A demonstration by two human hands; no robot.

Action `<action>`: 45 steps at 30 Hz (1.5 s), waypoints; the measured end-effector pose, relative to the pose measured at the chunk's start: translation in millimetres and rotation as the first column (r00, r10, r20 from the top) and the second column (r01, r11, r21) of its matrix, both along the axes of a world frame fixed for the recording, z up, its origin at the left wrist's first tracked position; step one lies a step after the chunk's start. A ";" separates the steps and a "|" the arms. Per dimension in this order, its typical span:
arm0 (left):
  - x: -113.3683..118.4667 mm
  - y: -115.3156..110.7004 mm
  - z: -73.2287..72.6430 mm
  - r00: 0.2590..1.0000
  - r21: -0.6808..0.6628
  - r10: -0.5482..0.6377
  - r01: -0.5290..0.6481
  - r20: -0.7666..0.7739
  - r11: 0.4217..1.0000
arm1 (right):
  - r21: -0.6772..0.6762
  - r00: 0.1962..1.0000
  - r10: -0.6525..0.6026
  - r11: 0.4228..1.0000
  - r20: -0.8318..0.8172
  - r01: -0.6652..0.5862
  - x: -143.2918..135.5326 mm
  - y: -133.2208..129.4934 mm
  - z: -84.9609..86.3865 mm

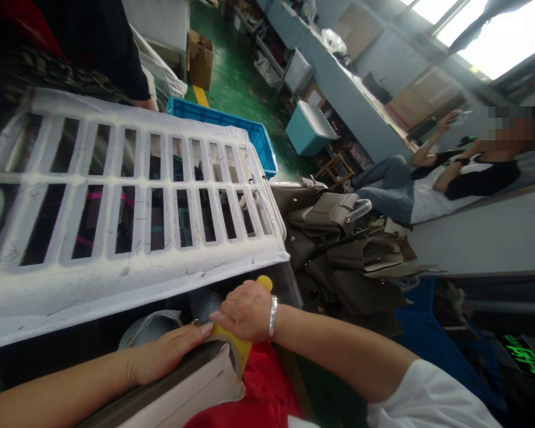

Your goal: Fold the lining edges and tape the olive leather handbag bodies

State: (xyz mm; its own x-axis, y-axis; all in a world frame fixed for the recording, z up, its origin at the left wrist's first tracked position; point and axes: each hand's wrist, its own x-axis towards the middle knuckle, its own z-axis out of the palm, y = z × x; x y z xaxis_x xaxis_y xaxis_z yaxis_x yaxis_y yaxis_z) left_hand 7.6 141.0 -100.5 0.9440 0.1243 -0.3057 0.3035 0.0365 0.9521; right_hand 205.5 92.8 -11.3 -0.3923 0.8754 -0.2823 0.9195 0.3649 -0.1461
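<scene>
A dark grey-brown leather bag [185, 368] with a pale lining or side lies low in front of me, over my lap. My left hand [164, 353] rests along its upper edge, fingers stretched out and pointing at the right hand. My right hand [247, 310] is closed around a yellow tool, whose rounded yellow end sticks out above the fist. Below the fist, a flat yellow part [235, 339] shows at the bag's open end. What the right fingertips touch is partly hidden. A silver bracelet [273, 318] circles the right wrist.
A slatted rack [129, 183] wrapped in white stands just ahead, with a blue crate [223, 116] behind it. Several grey-brown bags [325, 214] are piled at right. A dark-sleeved person [102, 47] is at upper left; another person [455, 178] sits at right.
</scene>
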 end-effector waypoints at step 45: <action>33.6 6.3 66.7 0.949 0.010 -0.286 0.290 -0.131 0.957 | 0.098 0.916 0.333 0.943 -0.226 -0.318 19.6 1.3 -21.6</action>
